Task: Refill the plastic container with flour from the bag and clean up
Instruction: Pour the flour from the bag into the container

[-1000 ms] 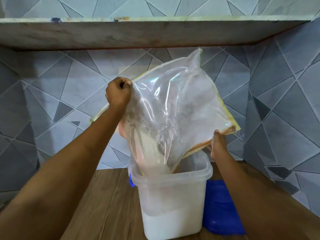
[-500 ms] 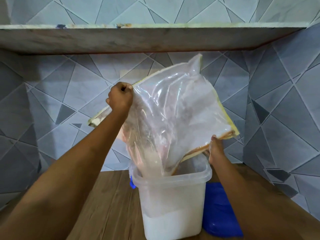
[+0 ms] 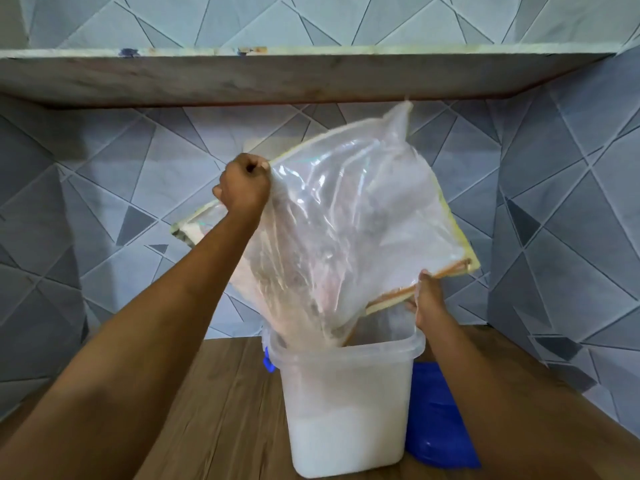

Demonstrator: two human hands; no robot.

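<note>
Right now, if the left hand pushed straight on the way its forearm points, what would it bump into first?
The left hand grips the plastic bag, so that comes first; behind it probably the tiled wall, though depth is unclear.

Bag point(image 3: 346, 220) blurred; blue lid point(image 3: 433, 431) partly behind container point(image 3: 346, 382).

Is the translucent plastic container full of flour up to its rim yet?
No, the white flour fills only the lower part of the translucent plastic container, well below its rim, under the clear plastic bag.
</note>
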